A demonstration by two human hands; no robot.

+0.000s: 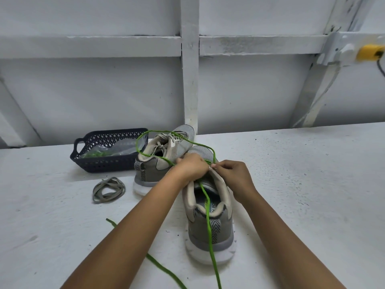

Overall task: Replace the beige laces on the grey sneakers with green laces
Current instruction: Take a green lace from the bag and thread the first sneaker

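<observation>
Two grey sneakers stand on the white table. The near sneaker has its heel toward me and a green lace runs out over its heel. My left hand and my right hand meet over its eyelets. Both pinch the green lace, which loops up and back over the far sneaker. The far sneaker carries its beige laces. A removed beige lace lies coiled on the table to the left.
A dark blue plastic basket holding a clear bag with green laces stands at the back left. One green lace end trails on the table under my left forearm. A white panelled wall rises behind the table, with a yellow fitting at the right.
</observation>
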